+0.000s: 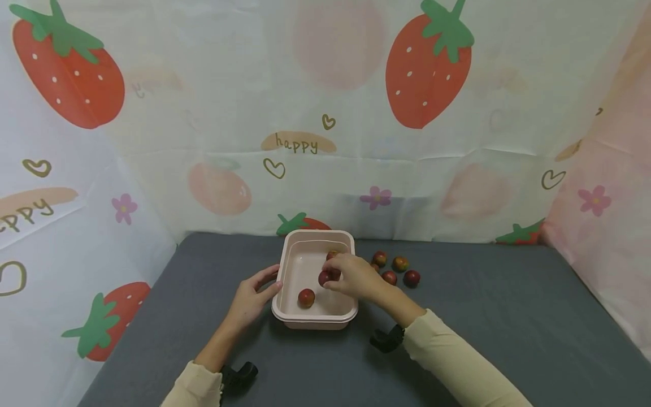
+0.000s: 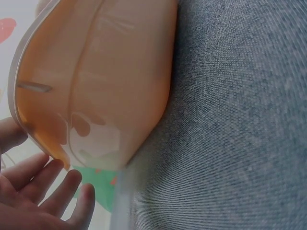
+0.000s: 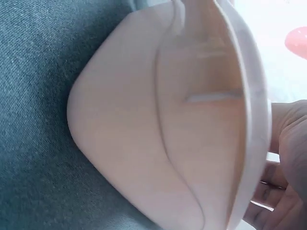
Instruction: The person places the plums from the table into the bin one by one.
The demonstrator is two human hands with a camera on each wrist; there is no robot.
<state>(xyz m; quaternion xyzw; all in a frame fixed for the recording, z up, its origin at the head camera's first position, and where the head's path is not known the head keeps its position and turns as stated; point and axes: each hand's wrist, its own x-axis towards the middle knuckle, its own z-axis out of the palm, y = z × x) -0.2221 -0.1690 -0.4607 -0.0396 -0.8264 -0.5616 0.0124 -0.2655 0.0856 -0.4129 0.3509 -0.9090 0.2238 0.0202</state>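
Note:
A pale pink plastic container (image 1: 291, 271) stands on the dark cloth, with several small round red fruits inside. One fruit (image 1: 306, 298) lies alone near its front. Another fruit (image 1: 333, 255) shows at the far right, partly behind my right hand (image 1: 353, 276). Reaching in over the right rim, that hand pinches a dark red fruit (image 1: 324, 278) between thumb and fingers. In the right wrist view the container wall (image 3: 115, 110) hides the fingertips. My left hand (image 1: 249, 298) touches the left rim with its fingers (image 2: 62, 191) spread and fairly straight, as the left wrist view shows.
Several more red fruits (image 1: 412, 277) lie on the dark grey cloth (image 1: 488, 316) right of the container, close to my right forearm. A printed curtain (image 1: 351, 175) with strawberries rises behind the table. Black wrist mounts (image 1: 387, 339) hang below both sleeves.

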